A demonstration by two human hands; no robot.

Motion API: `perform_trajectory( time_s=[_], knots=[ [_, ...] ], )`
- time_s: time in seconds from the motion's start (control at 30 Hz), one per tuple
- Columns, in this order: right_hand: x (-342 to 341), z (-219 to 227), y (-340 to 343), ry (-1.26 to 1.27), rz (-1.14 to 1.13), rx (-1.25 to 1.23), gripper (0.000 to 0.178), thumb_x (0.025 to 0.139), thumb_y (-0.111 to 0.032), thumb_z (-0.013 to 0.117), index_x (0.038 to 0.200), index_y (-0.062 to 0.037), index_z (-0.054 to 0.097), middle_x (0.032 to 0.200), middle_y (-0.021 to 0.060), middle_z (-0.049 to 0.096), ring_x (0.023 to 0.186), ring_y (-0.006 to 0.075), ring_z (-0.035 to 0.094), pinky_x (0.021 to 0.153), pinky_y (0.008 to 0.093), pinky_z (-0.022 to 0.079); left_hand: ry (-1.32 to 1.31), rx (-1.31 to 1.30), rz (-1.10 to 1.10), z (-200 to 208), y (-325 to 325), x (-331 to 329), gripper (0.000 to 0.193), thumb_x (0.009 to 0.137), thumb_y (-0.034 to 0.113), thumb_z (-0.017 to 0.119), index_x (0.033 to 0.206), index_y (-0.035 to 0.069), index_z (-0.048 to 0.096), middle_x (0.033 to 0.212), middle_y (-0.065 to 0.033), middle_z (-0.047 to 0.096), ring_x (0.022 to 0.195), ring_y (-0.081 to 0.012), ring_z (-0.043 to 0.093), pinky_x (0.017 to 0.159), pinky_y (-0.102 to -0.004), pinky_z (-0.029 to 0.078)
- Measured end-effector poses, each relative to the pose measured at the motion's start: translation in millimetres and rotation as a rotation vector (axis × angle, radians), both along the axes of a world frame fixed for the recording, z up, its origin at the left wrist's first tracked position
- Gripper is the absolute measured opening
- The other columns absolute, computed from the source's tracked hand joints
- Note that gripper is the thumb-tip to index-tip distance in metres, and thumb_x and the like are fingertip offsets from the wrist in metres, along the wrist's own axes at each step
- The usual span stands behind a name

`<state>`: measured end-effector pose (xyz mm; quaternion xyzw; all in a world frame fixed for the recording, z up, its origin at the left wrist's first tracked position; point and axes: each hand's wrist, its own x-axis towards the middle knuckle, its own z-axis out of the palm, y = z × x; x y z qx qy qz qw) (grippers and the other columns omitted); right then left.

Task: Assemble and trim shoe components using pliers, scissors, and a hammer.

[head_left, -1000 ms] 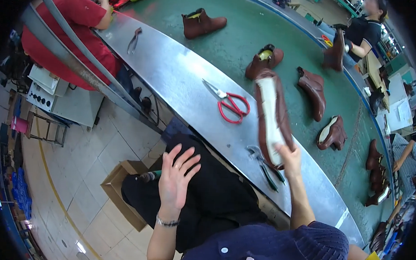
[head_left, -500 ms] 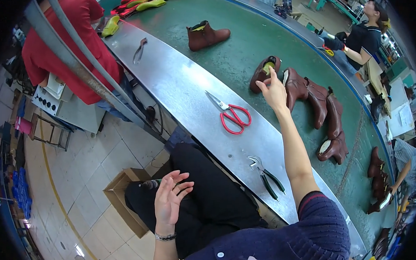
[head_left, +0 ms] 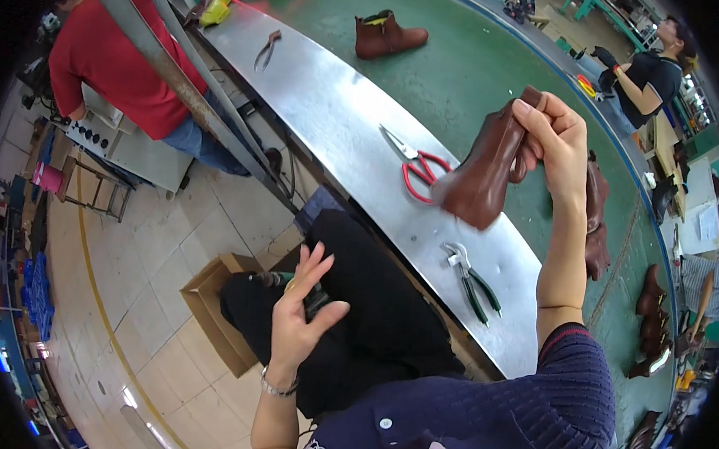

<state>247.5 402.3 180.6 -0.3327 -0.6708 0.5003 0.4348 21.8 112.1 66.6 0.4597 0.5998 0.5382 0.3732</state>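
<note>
My right hand is raised above the steel bench edge and grips a brown ankle boot by its top, the boot hanging toe-down and blurred. My left hand is held over my lap with fingers spread and nothing in it. Red-handled scissors lie on the steel just left of the hanging boot. Green-handled pliers lie on the steel below it.
More brown boots stand on the green belt behind my arm, another boot farther left. A person in red sits at the left, another person at the far right. A cardboard box stands on the tiled floor.
My right hand has lifted a brown boot off the green belt and pulled it toward me over the steel edge. My left hand has stayed over my lap.
</note>
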Motion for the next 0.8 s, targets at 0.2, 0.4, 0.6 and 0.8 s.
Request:
perform_trajectory(
  time_s=[0.2,0.4,0.6,0.8],
  knots=[
    [-61,12,-98,-0.016,0.517,-0.328,0.032,0.086,-0.016,0.072,0.063,-0.0068,0.052,0.045,-0.0009,0.052,0.036,0.0029,0.044,0.038,0.0186,0.026,-0.126,0.087,-0.304,19,14,28,0.123,0.065,0.013,0.087,0.154,0.007,0.003,0.158,-0.0161,0.02,0.148,-0.0259,0.016,0.118,-0.0376,0.017],
    [-135,-44,-147,-0.083,0.767,-0.448,0.031,0.089,-0.023,0.071,0.068,-0.0055,0.056,0.057,-0.0011,0.059,0.043,0.0023,0.045,0.04,0.0188,0.032,-0.346,0.002,-0.008,-32,-51,19,0.129,0.063,0.006,0.086,0.155,0.013,-0.004,0.155,-0.0133,0.027,0.139,-0.0256,0.035,0.114,-0.038,0.031],
    [-163,-93,-179,-0.141,0.922,-0.426,0.027,0.091,-0.022,0.069,0.075,-0.0065,0.056,0.063,-0.0019,0.059,0.044,0.0021,0.045,0.041,0.0168,0.033,-0.465,0.002,0.155,-61,-93,29,0.132,0.062,0.01,0.088,0.155,0.015,-0.005,0.156,-0.0114,0.025,0.14,-0.0248,0.034,0.114,-0.0384,0.032],
    [-157,-117,-182,-0.261,0.932,-0.458,0.026,0.093,-0.026,0.066,0.096,0.0004,0.063,0.068,-0.0002,0.06,0.054,0.0044,0.049,0.051,0.0193,0.04,-0.487,-0.038,0.178,-83,-102,32,0.138,0.058,0.012,0.092,0.155,0.016,-0.006,0.156,-0.0109,0.023,0.141,-0.0251,0.031,0.116,-0.0388,0.027]
  ],
)
